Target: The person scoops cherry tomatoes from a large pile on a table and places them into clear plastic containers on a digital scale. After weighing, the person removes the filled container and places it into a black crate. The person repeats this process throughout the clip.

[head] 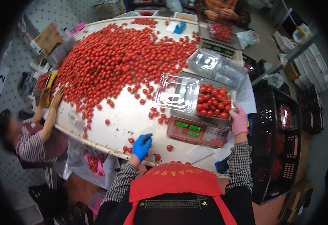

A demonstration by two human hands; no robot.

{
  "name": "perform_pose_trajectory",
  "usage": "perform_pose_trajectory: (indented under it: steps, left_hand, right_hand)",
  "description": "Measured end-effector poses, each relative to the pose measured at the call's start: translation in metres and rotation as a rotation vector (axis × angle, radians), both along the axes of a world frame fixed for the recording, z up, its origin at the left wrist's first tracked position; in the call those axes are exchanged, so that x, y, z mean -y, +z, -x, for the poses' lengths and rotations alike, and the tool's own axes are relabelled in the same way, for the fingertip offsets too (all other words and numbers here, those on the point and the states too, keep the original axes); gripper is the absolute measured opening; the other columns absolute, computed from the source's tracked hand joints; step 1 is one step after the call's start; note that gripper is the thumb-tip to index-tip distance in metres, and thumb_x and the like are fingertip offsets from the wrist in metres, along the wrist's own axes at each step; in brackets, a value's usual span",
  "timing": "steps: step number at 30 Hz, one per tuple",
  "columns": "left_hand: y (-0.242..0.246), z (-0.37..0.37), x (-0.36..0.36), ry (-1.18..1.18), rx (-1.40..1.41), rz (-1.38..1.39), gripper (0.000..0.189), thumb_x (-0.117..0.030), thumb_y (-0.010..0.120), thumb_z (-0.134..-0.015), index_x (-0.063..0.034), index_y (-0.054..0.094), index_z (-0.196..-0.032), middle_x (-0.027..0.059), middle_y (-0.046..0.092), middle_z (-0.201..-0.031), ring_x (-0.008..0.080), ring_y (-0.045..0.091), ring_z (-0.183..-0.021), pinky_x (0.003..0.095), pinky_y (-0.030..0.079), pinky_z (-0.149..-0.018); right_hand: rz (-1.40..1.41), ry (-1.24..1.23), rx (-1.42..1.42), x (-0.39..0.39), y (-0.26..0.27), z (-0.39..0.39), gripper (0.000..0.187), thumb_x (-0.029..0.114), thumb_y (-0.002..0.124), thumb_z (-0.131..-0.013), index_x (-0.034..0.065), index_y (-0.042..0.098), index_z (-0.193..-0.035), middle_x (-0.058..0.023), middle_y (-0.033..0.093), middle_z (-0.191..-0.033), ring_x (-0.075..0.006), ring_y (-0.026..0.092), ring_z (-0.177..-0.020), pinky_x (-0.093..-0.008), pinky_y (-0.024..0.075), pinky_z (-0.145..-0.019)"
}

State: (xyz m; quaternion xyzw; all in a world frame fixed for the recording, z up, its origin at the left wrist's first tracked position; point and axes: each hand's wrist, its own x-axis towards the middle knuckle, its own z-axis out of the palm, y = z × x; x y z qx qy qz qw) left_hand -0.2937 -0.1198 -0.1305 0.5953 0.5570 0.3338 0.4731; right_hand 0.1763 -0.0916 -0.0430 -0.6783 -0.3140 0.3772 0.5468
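My left hand [142,145], in a blue glove, hovers at or over the table's near edge, beside a few loose cherry tomatoes [129,149]; whether something small is between its fingers I cannot tell. My right hand [239,119], in a pink glove, touches the right side of an open clear plastic clamshell box [231,101] filled with cherry tomatoes [214,101]. The box sits on the metal pan of a red digital scale [197,132] with green lit displays, its lid [175,91] folded out to the left. A large heap of cherry tomatoes [116,59] covers the table's far and left part.
Stacked clear boxes [217,67] lie behind the scale. A second scale [217,50] with a filled box stands farther back, near a person [220,12]. Another person [37,135] reaches to the heap at left. Black crates [276,146] stand at right, a lined bin [93,163] below left.
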Motion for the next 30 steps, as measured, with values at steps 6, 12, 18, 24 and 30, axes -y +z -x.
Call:
perform_pose_trajectory:
  steps: [6, 12, 18, 24, 30]
  left_hand:
    - [0.016, -0.032, -0.007, -0.243, -0.311, -0.015, 0.024, -0.025, 0.066, -0.095, -0.0112, 0.071, -0.114, 0.011, 0.068, -0.107, 0.0296, 0.068, -0.093, 0.0381, 0.055, -0.081]
    - [0.001, -0.068, 0.002, -0.675, -0.694, -0.225, 0.022, -0.029, 0.067, -0.088, -0.0131, 0.07, -0.103, 0.0131, 0.065, -0.1, 0.0344, 0.065, -0.092, 0.046, 0.054, -0.08]
    - [-0.012, -0.077, 0.012, -0.655, -0.528, -0.238, 0.026, -0.021, 0.068, -0.087, -0.0131, 0.065, -0.111, 0.0121, 0.064, -0.096, 0.0323, 0.066, -0.088, 0.0442, 0.053, -0.077]
    - [0.064, -0.123, -0.002, -0.581, -0.215, -0.393, 0.059, -0.021, 0.075, -0.086, -0.0106, 0.053, -0.14, 0.0115, 0.063, -0.106, 0.0322, 0.063, -0.097, 0.0413, 0.051, -0.084]
    - [0.118, -0.14, -0.011, -0.392, -0.131, -0.524, 0.065, -0.012, 0.077, -0.084, -0.0108, 0.052, -0.144, 0.0136, 0.065, -0.109, 0.0273, 0.067, -0.092, 0.0378, 0.054, -0.081]
  right_hand:
    - [0.044, -0.009, 0.058, 0.0, -0.015, -0.001, 0.042, 0.005, 0.061, -0.093, 0.0016, 0.059, -0.135, -0.0013, 0.063, -0.097, -0.0078, 0.055, -0.071, -0.0222, 0.0467, -0.061]
    - [-0.053, -0.091, 0.42, 0.031, 0.01, 0.02, 0.03, 0.007, 0.058, -0.095, -0.0007, 0.067, -0.123, -0.0055, 0.067, -0.109, -0.0091, 0.059, -0.081, -0.0227, 0.0493, -0.072]
    - [-0.04, 0.124, 0.435, 0.073, 0.02, 0.077, 0.03, 0.009, 0.06, -0.092, 0.0031, 0.067, -0.121, -0.0094, 0.068, -0.108, -0.0191, 0.064, -0.098, -0.0306, 0.0517, -0.087]
    - [0.135, 0.431, -0.341, 0.081, 0.021, 0.153, 0.029, 0.014, 0.061, -0.097, 0.0057, 0.067, -0.124, -0.0054, 0.067, -0.107, -0.0118, 0.065, -0.09, -0.0257, 0.0544, -0.074]
    - [-0.043, 0.321, -0.194, 0.05, 0.055, 0.116, 0.03, 0.006, 0.061, -0.096, 0.0045, 0.065, -0.126, -0.0038, 0.066, -0.093, -0.0094, 0.062, -0.07, -0.023, 0.0525, -0.064]
